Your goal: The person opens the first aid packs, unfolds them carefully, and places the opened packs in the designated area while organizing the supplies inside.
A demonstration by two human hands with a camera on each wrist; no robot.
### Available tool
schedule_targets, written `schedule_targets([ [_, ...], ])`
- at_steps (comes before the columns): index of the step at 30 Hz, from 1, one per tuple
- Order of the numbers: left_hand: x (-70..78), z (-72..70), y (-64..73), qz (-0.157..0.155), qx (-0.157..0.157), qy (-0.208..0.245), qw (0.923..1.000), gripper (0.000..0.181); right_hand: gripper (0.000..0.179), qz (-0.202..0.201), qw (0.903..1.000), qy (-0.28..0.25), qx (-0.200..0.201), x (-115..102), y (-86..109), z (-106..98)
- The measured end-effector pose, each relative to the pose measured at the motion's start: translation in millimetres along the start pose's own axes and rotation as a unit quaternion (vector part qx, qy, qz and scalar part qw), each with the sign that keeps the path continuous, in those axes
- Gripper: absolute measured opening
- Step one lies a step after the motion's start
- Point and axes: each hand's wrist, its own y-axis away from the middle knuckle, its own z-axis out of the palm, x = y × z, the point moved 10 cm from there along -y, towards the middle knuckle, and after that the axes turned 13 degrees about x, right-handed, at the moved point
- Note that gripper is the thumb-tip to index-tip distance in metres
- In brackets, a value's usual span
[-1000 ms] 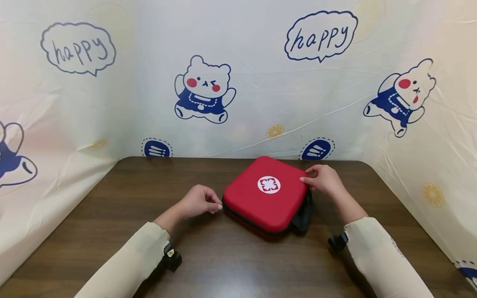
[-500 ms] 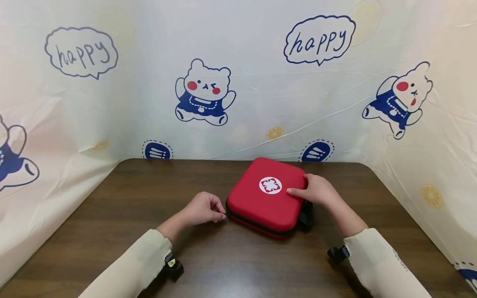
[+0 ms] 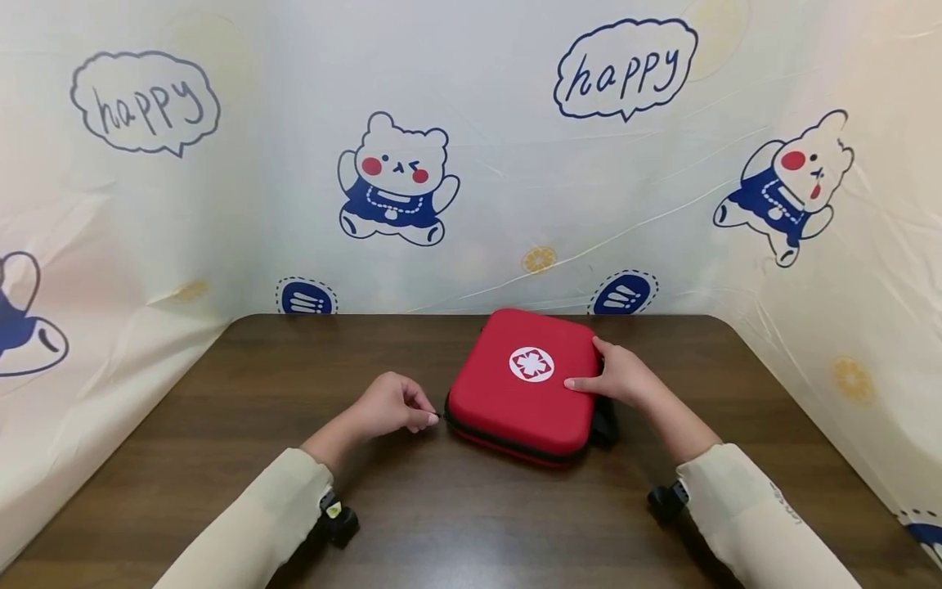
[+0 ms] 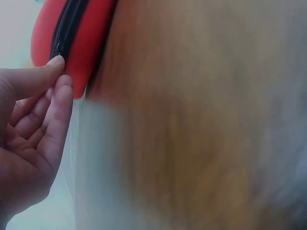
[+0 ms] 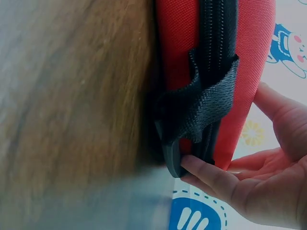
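A red first-aid case (image 3: 508,413) with a white round emblem lies closed on the table, turned at an angle. At its left front corner my left hand (image 3: 390,405) pinches the black zipper pull (image 3: 441,415) between thumb and forefinger. The black zipper (image 4: 67,26) runs along the case's side in the left wrist view. My right hand (image 3: 625,378) grips the case's right side, thumb on the lid and fingers round the far corner. In the right wrist view its fingertips reach a black webbing handle (image 5: 211,103) beside the zipper.
The brown wooden table (image 3: 221,458) extends on both sides of the case. A pale printed curtain (image 3: 500,164) stands behind it and along both sides. Each forearm wears a small black camera, one on the left wrist (image 3: 340,523).
The case has turned slightly on the table. My right thumb has moved farther onto the lid, and the zipper pull now shows between my left fingertips and the case.
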Motion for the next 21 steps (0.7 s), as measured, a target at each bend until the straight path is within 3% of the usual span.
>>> schedule_targets([
  [8,-5.5,-13.3,-20.5,-0.008,0.046,-0.010,0.9989,0.007,0.104,-0.007,0.9999,-0.004,-0.010,-2.4,-1.4,1.6],
  [11,-6.0,-13.6,-26.9,-0.009,0.049,-0.020,0.9986,0.007,0.104,-0.011,0.9997,-0.013,-0.015,-2.5,-4.3,3.8],
  [21,1.9,4.3,-23.5,-0.002,-0.005,0.011,0.9999,0.007,0.100,-0.037,0.9927,-0.092,-0.069,-2.5,-24.1,8.0],
])
